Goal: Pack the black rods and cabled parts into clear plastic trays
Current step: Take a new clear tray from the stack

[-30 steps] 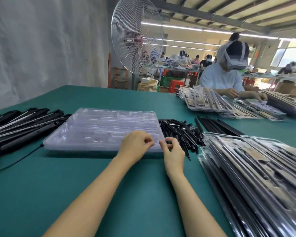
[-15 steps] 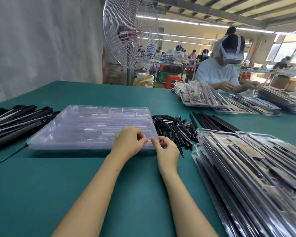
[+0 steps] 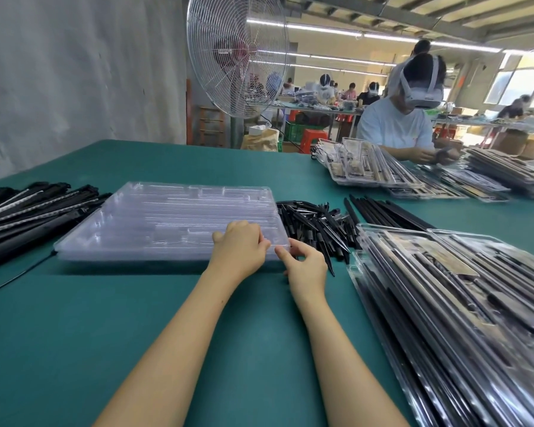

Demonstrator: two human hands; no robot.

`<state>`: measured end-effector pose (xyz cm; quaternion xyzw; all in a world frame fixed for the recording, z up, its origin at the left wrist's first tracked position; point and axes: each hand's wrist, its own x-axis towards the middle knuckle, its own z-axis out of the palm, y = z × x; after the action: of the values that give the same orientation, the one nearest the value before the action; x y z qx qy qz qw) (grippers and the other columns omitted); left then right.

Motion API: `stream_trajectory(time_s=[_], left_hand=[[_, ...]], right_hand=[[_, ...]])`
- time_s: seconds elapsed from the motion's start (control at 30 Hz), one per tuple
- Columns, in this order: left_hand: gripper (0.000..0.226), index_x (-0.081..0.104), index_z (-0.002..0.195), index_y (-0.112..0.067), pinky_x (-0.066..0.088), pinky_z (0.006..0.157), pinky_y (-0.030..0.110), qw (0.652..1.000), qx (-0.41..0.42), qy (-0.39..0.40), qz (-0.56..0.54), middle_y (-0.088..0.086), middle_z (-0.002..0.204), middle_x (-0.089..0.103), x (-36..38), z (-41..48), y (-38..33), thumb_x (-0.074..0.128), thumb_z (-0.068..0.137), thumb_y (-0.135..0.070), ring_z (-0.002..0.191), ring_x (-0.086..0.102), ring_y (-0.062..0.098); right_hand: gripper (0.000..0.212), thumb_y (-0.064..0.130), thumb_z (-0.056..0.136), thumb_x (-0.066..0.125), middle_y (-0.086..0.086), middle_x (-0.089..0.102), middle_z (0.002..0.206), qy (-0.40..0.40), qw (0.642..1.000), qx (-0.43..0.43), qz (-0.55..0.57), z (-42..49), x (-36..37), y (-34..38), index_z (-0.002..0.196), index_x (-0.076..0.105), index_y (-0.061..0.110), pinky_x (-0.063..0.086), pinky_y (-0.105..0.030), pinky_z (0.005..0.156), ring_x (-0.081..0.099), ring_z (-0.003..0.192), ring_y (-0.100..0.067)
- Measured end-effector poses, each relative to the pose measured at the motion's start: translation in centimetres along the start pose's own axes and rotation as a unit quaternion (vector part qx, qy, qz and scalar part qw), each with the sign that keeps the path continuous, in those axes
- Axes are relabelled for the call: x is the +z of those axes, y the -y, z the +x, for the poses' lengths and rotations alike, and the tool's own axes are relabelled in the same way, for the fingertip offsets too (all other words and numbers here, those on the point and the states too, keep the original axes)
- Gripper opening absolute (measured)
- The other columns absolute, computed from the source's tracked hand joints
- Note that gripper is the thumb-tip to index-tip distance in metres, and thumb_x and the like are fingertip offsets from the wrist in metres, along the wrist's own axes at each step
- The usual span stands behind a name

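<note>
A stack of empty clear plastic trays (image 3: 167,220) lies on the green table ahead of me. My left hand (image 3: 239,248) has its fingers curled over the stack's near right corner. My right hand (image 3: 305,266) pinches the same corner's edge from the right with thumb and forefinger. A heap of short black rods (image 3: 315,226) lies just right of the trays, with long black rods (image 3: 383,211) beyond it. Black cabled parts (image 3: 28,214) are piled at the left. Filled trays (image 3: 463,303) are stacked at the right.
Across the table a person in a white shirt and headset (image 3: 401,121) handles parts beside more filled tray stacks (image 3: 370,167). A large standing fan (image 3: 238,57) is behind the table's far edge. A thin black cable (image 3: 16,278) trails over the cloth at the left.
Both hands stay at the tray stack's near right corner, with the fingers shifting slightly along its edge. The view has moved a little; the stack itself lies where it was.
</note>
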<state>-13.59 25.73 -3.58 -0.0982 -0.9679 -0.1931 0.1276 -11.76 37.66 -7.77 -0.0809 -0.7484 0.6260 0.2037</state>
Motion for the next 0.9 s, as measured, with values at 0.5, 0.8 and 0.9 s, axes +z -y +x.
stream_trajectory(time_s=[0.5, 0.8, 0.9], left_hand=[[0.022, 0.053, 0.079, -0.017, 0.033, 0.093, 0.046, 0.998, -0.06, -0.012, -0.02, -0.001, 0.094, 0.058, 0.2, 0.0, -0.6, 0.045, 0.094, -0.031, 0.098, 0.051, 0.023], [0.028, 0.06, 0.077, -0.011, 0.034, 0.089, 0.044, 0.994, -0.113, 0.009, 0.003, 0.01, 0.098, 0.065, 0.8, 0.7, -1.1, 0.045, 0.092, -0.029, 0.091, 0.05, 0.026], [0.032, 0.043, 0.063, -0.016, 0.035, 0.089, 0.043, 0.991, -0.131, 0.038, -0.002, 0.01, 0.099, 0.065, 0.5, 1.1, -1.0, 0.046, 0.092, -0.03, 0.097, 0.055, 0.029]], right_hand=[[0.019, 0.023, 0.081, 0.071, -0.01, 0.062, 0.101, 0.016, 1.0, 0.002, 0.017, -0.3, 0.0, 0.0, 0.1, 0.065, 0.023, 0.052, -0.045, 0.085, 0.057, 0.083, -0.022], [0.024, 0.022, 0.081, 0.072, -0.003, 0.06, 0.087, 0.053, 0.994, 0.081, 0.041, 1.0, -0.4, 0.7, 0.097, 0.058, 0.01, 0.048, -0.025, 0.06, 0.053, 0.057, -0.009], [0.026, 0.02, 0.082, 0.072, -0.004, 0.059, 0.092, 0.063, 0.994, 0.078, 0.038, 0.9, -0.6, 0.6, 0.1, 0.057, 0.008, 0.047, -0.022, 0.057, 0.053, 0.057, -0.009]])
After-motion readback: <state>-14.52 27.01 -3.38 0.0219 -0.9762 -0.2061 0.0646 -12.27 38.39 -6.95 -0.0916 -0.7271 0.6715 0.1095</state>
